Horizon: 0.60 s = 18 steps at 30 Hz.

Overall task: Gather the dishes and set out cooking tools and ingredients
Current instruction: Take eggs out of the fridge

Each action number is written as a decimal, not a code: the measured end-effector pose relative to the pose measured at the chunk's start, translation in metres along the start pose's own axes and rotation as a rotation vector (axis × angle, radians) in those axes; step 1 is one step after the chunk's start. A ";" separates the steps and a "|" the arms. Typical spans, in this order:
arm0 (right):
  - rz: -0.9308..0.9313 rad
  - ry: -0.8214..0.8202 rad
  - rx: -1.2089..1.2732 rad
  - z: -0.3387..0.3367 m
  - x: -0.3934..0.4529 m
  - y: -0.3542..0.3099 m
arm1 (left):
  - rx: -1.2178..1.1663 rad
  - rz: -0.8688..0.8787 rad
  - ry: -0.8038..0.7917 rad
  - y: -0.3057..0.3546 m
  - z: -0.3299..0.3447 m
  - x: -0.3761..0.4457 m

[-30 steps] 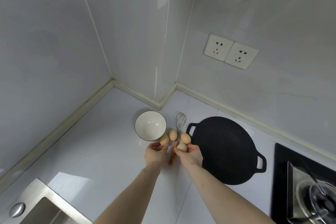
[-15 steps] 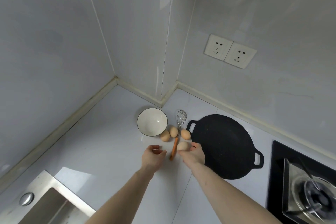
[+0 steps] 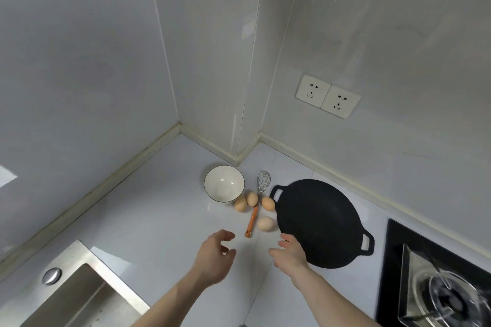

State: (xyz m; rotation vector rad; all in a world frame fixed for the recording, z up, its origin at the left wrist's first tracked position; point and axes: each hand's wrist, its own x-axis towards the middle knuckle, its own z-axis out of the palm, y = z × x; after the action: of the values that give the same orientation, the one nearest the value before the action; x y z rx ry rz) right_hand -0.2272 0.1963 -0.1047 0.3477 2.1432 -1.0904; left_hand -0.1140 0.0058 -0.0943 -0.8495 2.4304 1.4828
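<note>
Bowl [image 3: 224, 183] sits empty beside four eggs [image 3: 265, 223], which both loose-fingered hands [image 3: 212, 255] [image 3: 291, 251] have released and drawn back from.

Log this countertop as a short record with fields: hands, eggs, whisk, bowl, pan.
left hand: over the counter, fingers loosely curled, holding nothing
right hand: at the pan's near rim, holding nothing
eggs: four on the counter; two left of the whisk by the bowl, two right of it
whisk: lying flat, orange handle toward the person
bowl: white, upright, nothing visible inside
pan: black, two-handled, right of the eggs
</note>
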 end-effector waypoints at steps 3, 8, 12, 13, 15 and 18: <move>-0.009 -0.052 0.010 0.001 0.005 -0.009 | 0.019 0.011 -0.004 0.004 0.002 0.003; -0.053 -0.083 0.028 0.014 0.018 -0.026 | 0.040 0.007 -0.001 0.003 0.008 0.007; -0.070 -0.092 0.021 0.019 0.024 -0.036 | 0.048 -0.006 0.011 0.002 0.009 0.008; -0.082 -0.098 0.012 0.021 0.026 -0.036 | 0.048 -0.006 0.010 0.002 0.009 0.008; -0.104 -0.102 0.003 0.022 0.030 -0.037 | 0.050 -0.008 0.016 0.002 0.008 0.008; -0.120 -0.103 -0.018 0.024 0.034 -0.038 | 0.048 -0.016 0.020 0.003 0.004 0.010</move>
State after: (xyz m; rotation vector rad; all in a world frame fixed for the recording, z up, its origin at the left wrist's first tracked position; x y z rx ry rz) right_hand -0.2605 0.1517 -0.1152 0.1528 2.1025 -1.1301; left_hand -0.1242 0.0068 -0.0982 -0.8766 2.4569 1.4108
